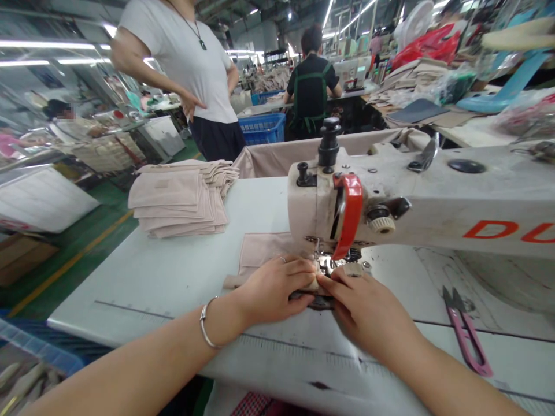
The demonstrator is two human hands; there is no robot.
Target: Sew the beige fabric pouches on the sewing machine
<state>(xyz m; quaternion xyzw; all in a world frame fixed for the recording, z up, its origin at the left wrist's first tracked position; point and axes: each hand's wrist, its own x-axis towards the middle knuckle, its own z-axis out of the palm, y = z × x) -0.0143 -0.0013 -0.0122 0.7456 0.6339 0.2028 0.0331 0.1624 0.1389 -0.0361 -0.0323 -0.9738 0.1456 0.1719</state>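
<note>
A beige fabric piece lies on the white sewing table, partly under the head of the sewing machine. My left hand presses the fabric's near edge beside the presser foot, its fingers together and pointing right. From the other side, my right hand pinches the fabric edge just in front of the foot. The fingertips of both hands nearly meet there. The needle and the stitching point are too small and hidden to make out.
Stacked beige fabric pieces sit at the table's far left. Pink thread snips lie right of my right hand. A person in a white shirt stands beyond the table; another person sits farther back. A blue crate stands between.
</note>
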